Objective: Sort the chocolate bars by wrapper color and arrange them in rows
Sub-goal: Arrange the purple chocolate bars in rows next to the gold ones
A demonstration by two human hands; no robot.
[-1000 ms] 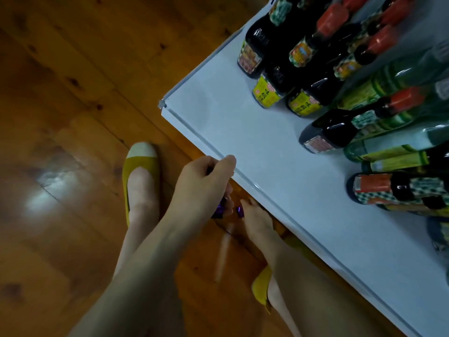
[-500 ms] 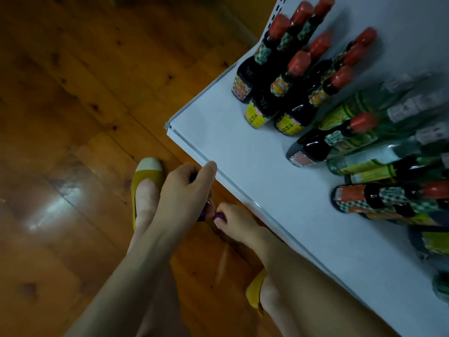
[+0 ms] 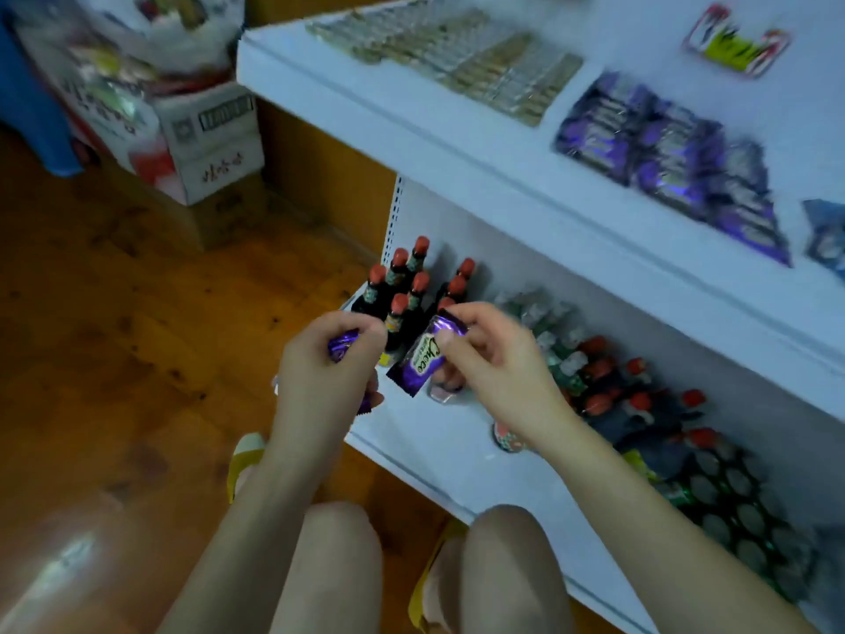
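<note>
My left hand (image 3: 320, 372) grips a purple-wrapped chocolate bar (image 3: 342, 349), most of it hidden in my fist. My right hand (image 3: 494, 359) pinches a second purple chocolate bar (image 3: 423, 359) by its upper end, its label facing me. Both hands hover in front of the lower shelf (image 3: 439, 446). On the upper shelf (image 3: 411, 116) lie a row of purple bars (image 3: 663, 162), a row of tan bars (image 3: 462, 52), a bluish bar (image 3: 827, 235) at the right edge, and a red-and-yellow bar (image 3: 736, 43) further back. All are blurred.
Dark bottles with red caps (image 3: 411, 286) and green bottles (image 3: 567, 354) crowd the lower shelf. A cardboard box (image 3: 210, 139) and bags stand on the wooden floor (image 3: 114, 359) at the back left. My knees and yellow shoes (image 3: 244, 459) are below.
Both hands rose from under the lower shelf edge near the floor to in front of it, each now holding a purple bar. The view tilted up, revealing the upper shelf.
</note>
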